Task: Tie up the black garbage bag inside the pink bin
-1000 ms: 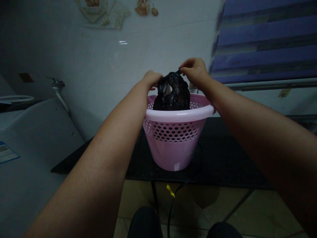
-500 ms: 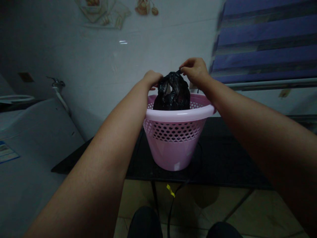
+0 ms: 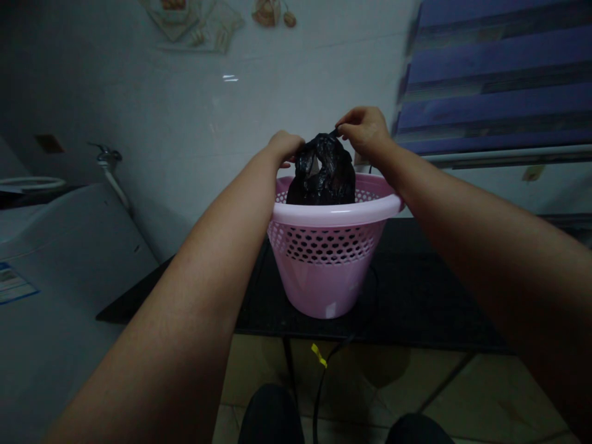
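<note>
A black plastic bag [image 3: 326,169] stands bunched up inside a pink basket [image 3: 324,280], its top rising above the rim. At the bag's upper left, my left hand [image 3: 285,147] is closed on its edge, the fingertips partly hidden behind the plastic. My right hand [image 3: 365,129] pinches a thin twisted end of the bag between thumb and fingers, at its upper right. The bag's lower part is hidden by the basket wall, which has a band of holes below the rim.
The basket rests on a dark tabletop [image 3: 425,290]. A washing machine [image 3: 60,259] stands at the left, near a wall tap [image 3: 106,154]. Purple striped blinds [image 3: 494,80] hang at the right. A black cable with a yellow tag [image 3: 319,356] dangles off the front edge.
</note>
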`<state>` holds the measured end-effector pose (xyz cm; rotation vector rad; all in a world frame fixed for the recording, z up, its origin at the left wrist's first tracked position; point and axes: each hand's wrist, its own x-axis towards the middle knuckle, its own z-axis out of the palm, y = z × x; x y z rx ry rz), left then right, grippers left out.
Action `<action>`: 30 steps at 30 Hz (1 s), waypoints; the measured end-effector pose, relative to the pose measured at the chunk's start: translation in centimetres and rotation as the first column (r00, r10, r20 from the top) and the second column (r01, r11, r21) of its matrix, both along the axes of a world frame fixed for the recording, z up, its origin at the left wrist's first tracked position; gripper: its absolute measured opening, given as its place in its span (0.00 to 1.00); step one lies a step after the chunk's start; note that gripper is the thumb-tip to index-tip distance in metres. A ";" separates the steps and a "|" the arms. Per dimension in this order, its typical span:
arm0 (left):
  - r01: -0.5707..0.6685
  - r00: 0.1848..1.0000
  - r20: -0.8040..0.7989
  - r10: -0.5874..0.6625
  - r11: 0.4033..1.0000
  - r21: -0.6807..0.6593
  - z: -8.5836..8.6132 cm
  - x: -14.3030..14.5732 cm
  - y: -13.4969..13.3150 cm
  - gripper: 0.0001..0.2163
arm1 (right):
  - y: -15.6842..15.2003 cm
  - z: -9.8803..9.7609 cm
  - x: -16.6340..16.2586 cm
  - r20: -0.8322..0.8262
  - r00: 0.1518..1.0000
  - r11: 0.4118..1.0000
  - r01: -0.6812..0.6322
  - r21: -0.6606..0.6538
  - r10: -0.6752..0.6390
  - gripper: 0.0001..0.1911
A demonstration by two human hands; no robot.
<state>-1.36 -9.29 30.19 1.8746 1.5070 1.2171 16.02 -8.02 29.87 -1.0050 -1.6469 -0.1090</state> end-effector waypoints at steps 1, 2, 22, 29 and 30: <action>-0.001 1.000 0.000 0.001 1.000 -0.003 0.0 0.0 0.0 0.04 | 0.0 0.0 0.0 -0.007 1.000 1.000 0.003 0.001 -0.003 0.06; -0.002 1.000 0.001 0.002 1.000 -0.004 0.0 0.0 0.0 0.04 | -0.1 0.0 0.0 -0.013 1.000 1.000 0.004 0.000 -0.004 0.06; -0.015 1.000 0.004 0.015 1.000 -0.002 0.0 0.1 -0.2 0.04 | 0.1 -0.1 0.2 -0.004 1.000 1.000 0.003 -0.010 -0.003 0.03; -0.001 1.000 -0.003 0.001 1.000 -0.010 0.0 -0.1 0.0 0.04 | 0.1 0.0 0.1 -0.007 1.000 1.000 0.011 -0.011 -0.011 0.05; -0.002 1.000 -0.002 0.002 1.000 -0.008 0.0 -0.1 0.0 0.05 | 0.0 0.0 0.1 -0.008 1.000 1.000 0.011 -0.014 -0.011 0.05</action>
